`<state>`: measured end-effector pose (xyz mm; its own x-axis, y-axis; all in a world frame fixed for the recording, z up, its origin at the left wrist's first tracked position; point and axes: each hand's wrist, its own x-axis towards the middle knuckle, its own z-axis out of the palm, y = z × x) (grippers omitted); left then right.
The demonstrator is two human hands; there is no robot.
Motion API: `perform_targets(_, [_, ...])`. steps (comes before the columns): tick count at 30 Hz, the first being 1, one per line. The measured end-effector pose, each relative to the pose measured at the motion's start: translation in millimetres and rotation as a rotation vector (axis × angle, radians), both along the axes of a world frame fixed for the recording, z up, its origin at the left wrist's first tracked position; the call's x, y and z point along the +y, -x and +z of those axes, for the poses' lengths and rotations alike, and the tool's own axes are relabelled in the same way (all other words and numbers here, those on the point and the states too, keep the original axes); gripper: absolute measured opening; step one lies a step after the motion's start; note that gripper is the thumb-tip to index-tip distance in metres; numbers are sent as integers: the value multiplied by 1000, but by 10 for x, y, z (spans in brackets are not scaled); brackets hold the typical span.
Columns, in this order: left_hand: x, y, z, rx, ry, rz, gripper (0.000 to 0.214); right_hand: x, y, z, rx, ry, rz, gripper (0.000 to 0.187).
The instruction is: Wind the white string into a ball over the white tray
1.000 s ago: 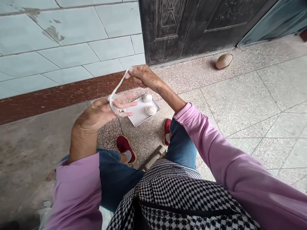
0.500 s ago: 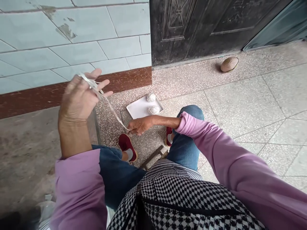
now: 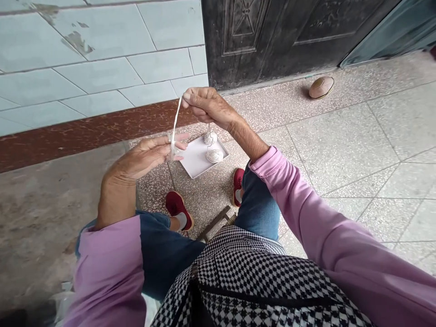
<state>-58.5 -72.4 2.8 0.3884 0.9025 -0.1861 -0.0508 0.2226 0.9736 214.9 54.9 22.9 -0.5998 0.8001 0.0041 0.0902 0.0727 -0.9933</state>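
White yarn [image 3: 176, 116] runs taut from the fingers of my left hand up to my right hand. My left hand [image 3: 143, 156] is at the centre left, its fingers stretched out to the right with several turns of the yarn looped around them. Higher up, in front of the brown skirting, my right hand [image 3: 209, 105] pinches the yarn between thumb and forefinger. A strand hangs below the right hand toward a white yarn ball [image 3: 210, 138]. A second yarn ball [image 3: 215, 156] lies close to it, both in a shallow white tray [image 3: 195, 165] on the floor.
A pale tiled wall [image 3: 98, 75] and a dark panelled door [image 3: 252, 41] stand ahead. On the floor by the door lies a brownish oval object [image 3: 321, 87]. Red shoes [image 3: 177, 206] and a dark wooden bar [image 3: 214, 223] are below my hands.
My right hand has risen from low near the shoe to above the left hand, drawing the yarn up. My left hand has lowered and turned its fingers to the right.
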Motion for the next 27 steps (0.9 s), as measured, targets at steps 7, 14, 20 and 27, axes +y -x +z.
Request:
perform_targets(7, [48,30,289,-254,-43,68,45,-243,412,-225,-250,-124,136,46])
perform_targets(14, [180,261,325,-180,-230,377,69,-792,519,-189,-253,70,441,40])
perform_targets(20, [255,577,213,-174,-249,480,66,-835,475,-155,-185,145,484,26])
perform_targets(27, [284,255,-13,33,-151,431,65,-600,365,-51,-14,120,556,26])
